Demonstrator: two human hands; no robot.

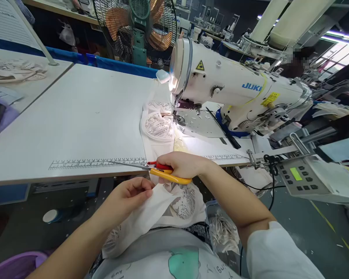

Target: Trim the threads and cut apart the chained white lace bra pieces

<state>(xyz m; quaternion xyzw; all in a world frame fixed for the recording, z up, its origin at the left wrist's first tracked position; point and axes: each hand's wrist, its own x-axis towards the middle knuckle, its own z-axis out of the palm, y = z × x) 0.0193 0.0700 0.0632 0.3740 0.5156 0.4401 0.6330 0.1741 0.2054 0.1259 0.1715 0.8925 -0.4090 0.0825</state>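
Our left fingers [141, 197] are pinched on the pale lace garment [187, 205] at six o'clock, below the table [75, 116]; our right ones close round the scissors [174, 178]. We'd best keep the nine-o'clock-pointing blades [130, 166] off the lace.

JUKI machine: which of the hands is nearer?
Right. Right hand, gripping scissors, is at the table edge facing the machine; left hand, holding white fabric, is farther back, short of that edge.
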